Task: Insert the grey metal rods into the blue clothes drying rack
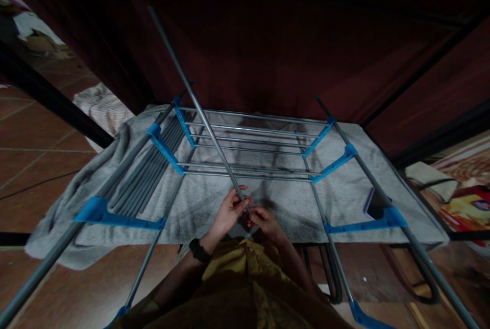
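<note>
A long grey metal tube (206, 123) slants up and away to the left from my two hands. My left hand (230, 207), with a dark watch on its wrist, is closed around the tube close to its lower end. At that end the fingertips of my right hand (265, 220) are pinched together on the tube. Around my hands stands a rack frame of grey poles (363, 171) joined by blue plastic brackets (164, 149). Several thin crossbars (248, 168) span its far part.
A grey towel-like cloth (275, 216) covers the table beneath the frame. Several loose grey tubes (149, 175) lie together at the left. A phone (374, 204) rests near the right pole. A dark red panel (264, 58) rises behind, and a black metal chair frame (333, 273) stands below right.
</note>
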`<action>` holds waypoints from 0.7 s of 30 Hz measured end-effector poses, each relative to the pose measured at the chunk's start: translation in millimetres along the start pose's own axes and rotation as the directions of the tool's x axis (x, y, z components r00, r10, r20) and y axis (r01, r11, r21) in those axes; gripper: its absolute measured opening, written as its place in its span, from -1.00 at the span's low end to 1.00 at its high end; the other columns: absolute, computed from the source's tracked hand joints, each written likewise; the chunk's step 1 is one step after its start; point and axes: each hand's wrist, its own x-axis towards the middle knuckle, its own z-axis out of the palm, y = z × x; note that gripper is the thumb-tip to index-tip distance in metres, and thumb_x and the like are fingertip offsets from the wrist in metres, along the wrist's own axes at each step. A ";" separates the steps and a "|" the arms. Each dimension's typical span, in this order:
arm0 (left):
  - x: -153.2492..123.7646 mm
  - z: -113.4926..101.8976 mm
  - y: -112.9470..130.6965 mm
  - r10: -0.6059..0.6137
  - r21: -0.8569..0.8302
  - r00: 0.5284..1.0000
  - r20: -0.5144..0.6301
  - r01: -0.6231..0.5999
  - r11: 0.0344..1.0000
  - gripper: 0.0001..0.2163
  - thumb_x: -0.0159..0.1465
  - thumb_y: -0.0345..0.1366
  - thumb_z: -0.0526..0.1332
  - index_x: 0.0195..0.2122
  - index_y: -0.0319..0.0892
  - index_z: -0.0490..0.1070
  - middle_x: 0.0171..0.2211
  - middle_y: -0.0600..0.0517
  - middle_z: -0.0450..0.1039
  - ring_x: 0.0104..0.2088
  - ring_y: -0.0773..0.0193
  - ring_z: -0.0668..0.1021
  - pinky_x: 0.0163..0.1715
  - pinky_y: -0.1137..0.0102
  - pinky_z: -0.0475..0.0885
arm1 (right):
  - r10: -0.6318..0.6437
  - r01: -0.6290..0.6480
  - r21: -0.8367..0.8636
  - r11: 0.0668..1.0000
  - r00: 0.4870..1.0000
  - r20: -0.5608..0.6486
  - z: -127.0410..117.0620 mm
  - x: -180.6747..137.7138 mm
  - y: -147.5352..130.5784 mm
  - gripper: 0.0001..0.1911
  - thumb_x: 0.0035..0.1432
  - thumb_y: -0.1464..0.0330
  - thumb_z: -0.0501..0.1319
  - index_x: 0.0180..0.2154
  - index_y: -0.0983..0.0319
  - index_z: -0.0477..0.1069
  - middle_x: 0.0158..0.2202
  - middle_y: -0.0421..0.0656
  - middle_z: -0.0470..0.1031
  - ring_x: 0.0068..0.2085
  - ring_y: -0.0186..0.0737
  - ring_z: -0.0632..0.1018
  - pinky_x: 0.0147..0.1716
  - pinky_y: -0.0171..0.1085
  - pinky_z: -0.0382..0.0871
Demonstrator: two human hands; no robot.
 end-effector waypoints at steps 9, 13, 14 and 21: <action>2.6 -3.5 4.4 0.034 0.026 0.999 -0.037 -0.034 0.999 -0.52 0.20 -0.04 0.55 0.09 -0.04 0.53 -0.37 0.10 0.63 -0.36 0.19 0.65 -0.31 0.32 0.52 | -0.007 0.007 -0.010 1.000 1.000 -0.015 0.4 5.9 6.9 -0.53 -0.09 -0.03 0.63 -0.28 0.09 0.60 -0.37 -0.26 0.56 -0.32 -0.15 0.58 -0.23 -0.17 0.51; 3.2 -3.0 3.9 0.055 0.031 0.997 -0.051 -0.053 0.998 -0.51 0.19 -0.05 0.56 0.10 -0.04 0.56 -0.38 0.11 0.62 -0.37 0.21 0.64 -0.35 0.34 0.51 | 0.012 -0.014 -0.033 0.999 0.999 -0.034 0.4 10.1 16.2 -0.60 -0.07 0.02 0.61 -0.34 0.08 0.57 -0.41 -0.28 0.54 -0.36 -0.18 0.56 -0.28 -0.20 0.49; 3.1 -2.9 3.4 0.054 0.031 0.997 -0.047 -0.053 0.998 -0.50 0.19 -0.05 0.56 0.11 -0.04 0.56 -0.37 0.11 0.62 -0.36 0.20 0.64 -0.35 0.35 0.50 | 0.010 -0.012 -0.037 0.999 0.999 -0.042 0.8 10.6 17.5 -0.61 -0.05 0.03 0.60 -0.33 0.08 0.58 -0.40 -0.28 0.55 -0.36 -0.18 0.56 -0.28 -0.20 0.50; 0.7 -4.3 -2.6 -0.001 0.014 1.000 0.021 0.001 1.000 -0.49 0.20 -0.04 0.56 0.12 -0.06 0.54 -0.32 0.06 0.66 -0.31 0.18 0.67 -0.27 0.32 0.52 | -0.050 0.048 -0.060 0.997 0.998 -0.030 4.9 10.6 15.0 -0.63 0.02 -0.02 0.56 -0.32 0.08 0.61 -0.41 -0.26 0.57 -0.33 -0.14 0.56 -0.24 -0.17 0.49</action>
